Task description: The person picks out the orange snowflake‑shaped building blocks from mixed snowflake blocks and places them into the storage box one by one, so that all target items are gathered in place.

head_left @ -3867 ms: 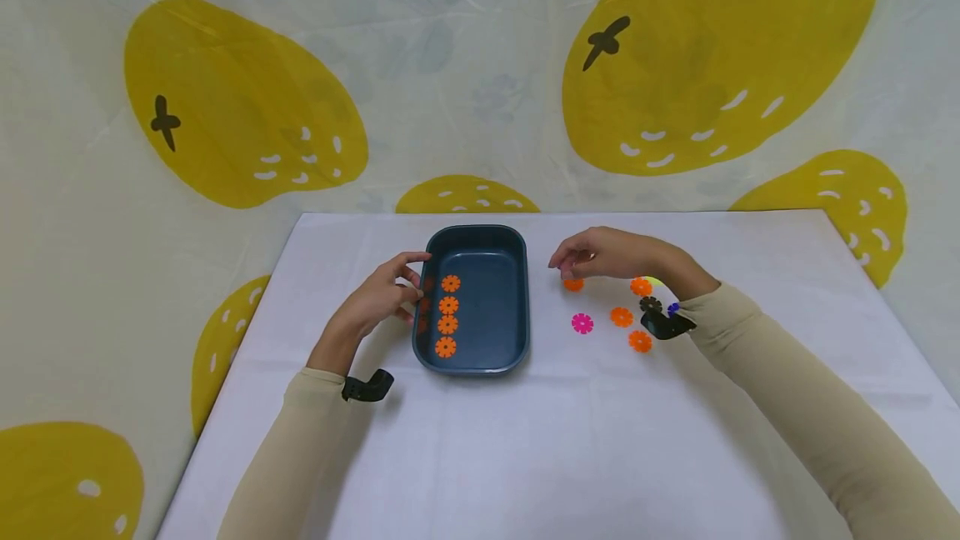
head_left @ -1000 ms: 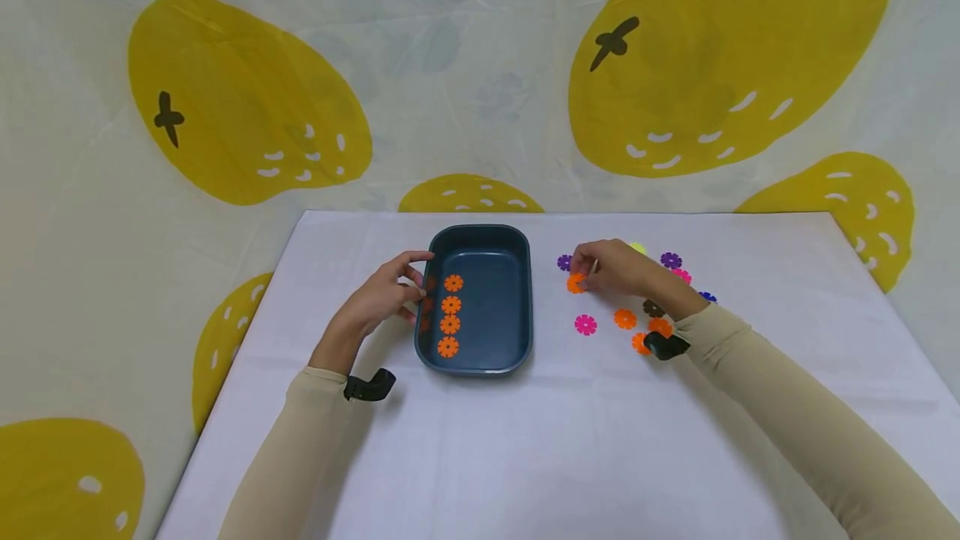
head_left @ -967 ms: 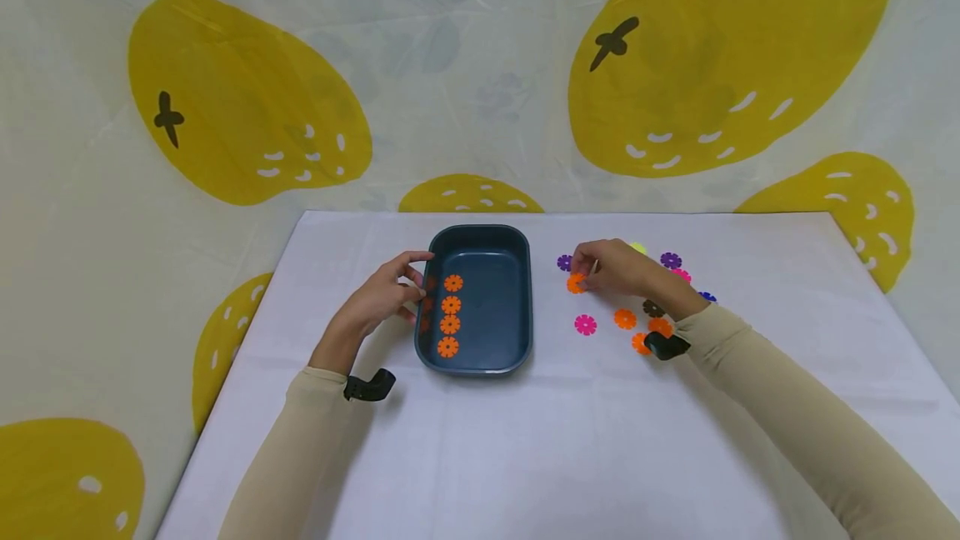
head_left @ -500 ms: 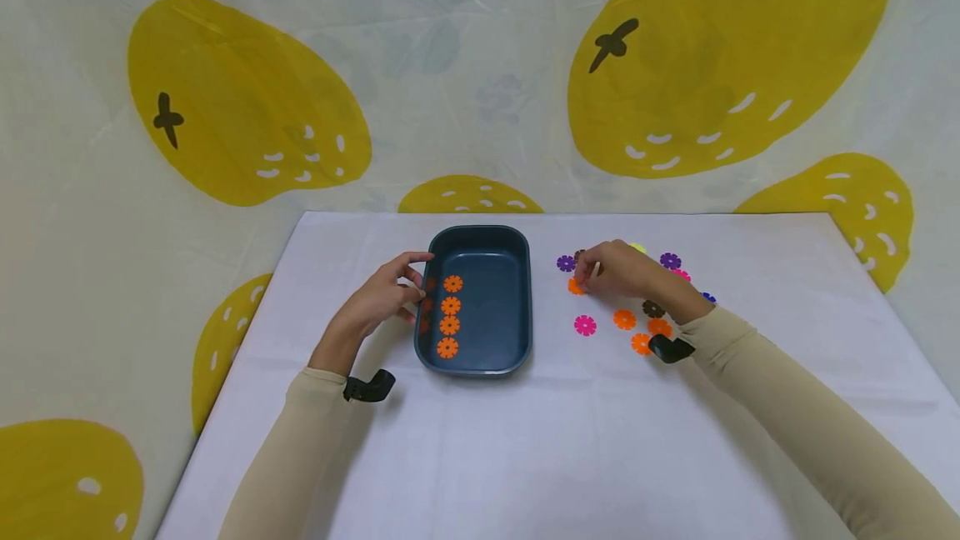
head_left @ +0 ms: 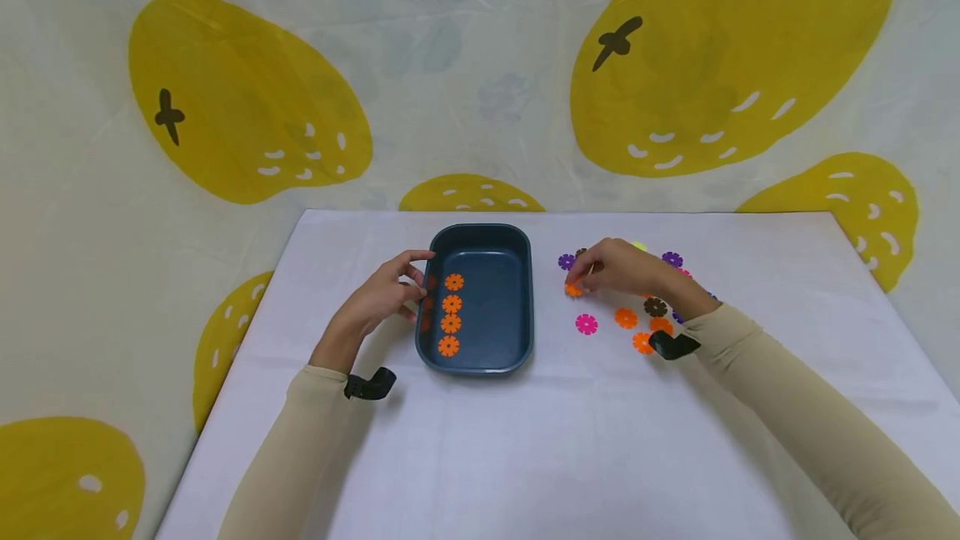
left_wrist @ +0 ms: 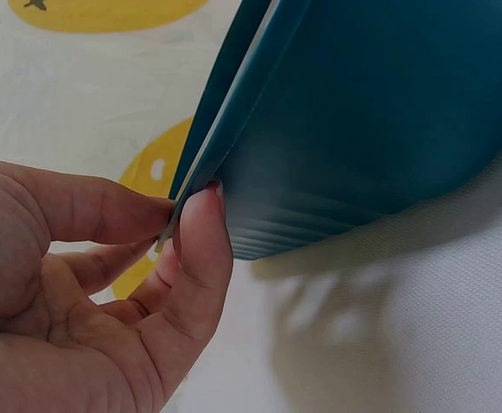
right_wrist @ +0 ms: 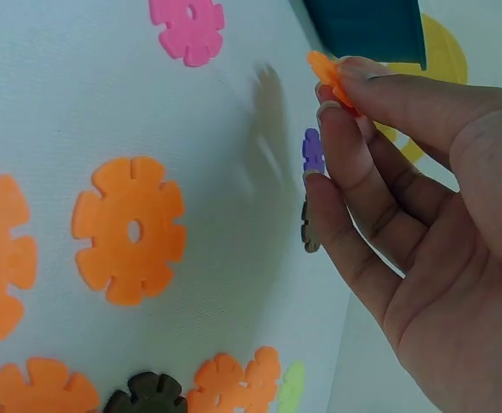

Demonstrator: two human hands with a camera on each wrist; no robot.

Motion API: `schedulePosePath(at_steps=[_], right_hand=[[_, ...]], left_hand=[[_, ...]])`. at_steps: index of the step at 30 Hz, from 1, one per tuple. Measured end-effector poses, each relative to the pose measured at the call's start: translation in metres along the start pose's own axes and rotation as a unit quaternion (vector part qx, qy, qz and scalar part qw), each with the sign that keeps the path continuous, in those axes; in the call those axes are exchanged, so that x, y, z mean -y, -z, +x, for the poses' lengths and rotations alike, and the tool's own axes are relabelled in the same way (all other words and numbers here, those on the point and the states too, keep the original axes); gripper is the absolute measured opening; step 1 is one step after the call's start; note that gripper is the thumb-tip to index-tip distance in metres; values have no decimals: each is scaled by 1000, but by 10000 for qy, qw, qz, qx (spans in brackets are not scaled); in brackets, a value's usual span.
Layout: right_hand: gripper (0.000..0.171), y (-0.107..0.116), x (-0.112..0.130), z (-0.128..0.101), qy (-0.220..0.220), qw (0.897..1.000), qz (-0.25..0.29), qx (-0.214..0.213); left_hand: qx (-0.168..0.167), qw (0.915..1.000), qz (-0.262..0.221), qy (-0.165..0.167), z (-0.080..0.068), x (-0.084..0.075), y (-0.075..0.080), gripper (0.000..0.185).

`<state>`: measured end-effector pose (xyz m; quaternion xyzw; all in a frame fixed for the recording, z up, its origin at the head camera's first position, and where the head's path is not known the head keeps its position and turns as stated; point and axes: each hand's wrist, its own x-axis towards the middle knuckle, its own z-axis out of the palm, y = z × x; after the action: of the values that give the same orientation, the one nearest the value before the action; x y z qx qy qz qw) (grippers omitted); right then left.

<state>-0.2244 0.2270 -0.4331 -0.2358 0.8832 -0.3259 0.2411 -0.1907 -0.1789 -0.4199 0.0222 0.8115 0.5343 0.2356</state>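
Note:
My left hand (head_left: pixel 378 300) pinches the left rim of a dark blue-green rectangular tray (head_left: pixel 498 363); the left wrist view shows fingertips on both sides of the tray wall (left_wrist: pixel 319 129). Inside the tray, several orange notched plastic discs (head_left: pixel 451 323) lie in a column along its left side. To the right of the tray, my right hand (head_left: pixel 618 267) pinches another orange notched disc (right_wrist: pixel 326 73) between thumb and fingertips. The right wrist view shows it tilted, held off the cloth. A purple disc (head_left: pixel 566 262) and a brown disc (head_left: pixel 581 253) lie just beyond these fingers.
Around the right forearm lie a pink disc (head_left: pixel 587 324), several orange discs (head_left: pixel 626 318), a dark brown disc (head_left: pixel 655 307), a yellow-green disc (head_left: pixel 638 247) and another purple disc (head_left: pixel 672 259). A white cloth (head_left: pixel 480 457) covers the table, with a lemon-patterned curtain (head_left: pixel 480 107) behind.
My right hand came down to the orange disc on the cloth, took hold of it and raised it slightly, shifting a little left. My left hand and the tray stay in place.

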Motion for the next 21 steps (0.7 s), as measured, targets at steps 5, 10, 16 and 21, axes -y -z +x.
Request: schedulePosePath(at_steps=[5, 10, 16, 21], right_hand=[[22, 5, 2, -1, 68, 9999, -76, -88], [24, 11, 7, -1, 92, 9999, 12, -90], [23, 18, 18, -1, 258, 9996, 57, -31], [24, 23, 25, 0, 447, 9990, 95, -16]], left_hand=[[32, 10000, -13, -23, 0, 0, 1, 65], [47, 10000, 9, -27, 0, -2, 1, 65], [34, 10000, 0, -17, -1, -1, 0, 65], [23, 10000, -20, 7, -1, -1, 0, 65]])
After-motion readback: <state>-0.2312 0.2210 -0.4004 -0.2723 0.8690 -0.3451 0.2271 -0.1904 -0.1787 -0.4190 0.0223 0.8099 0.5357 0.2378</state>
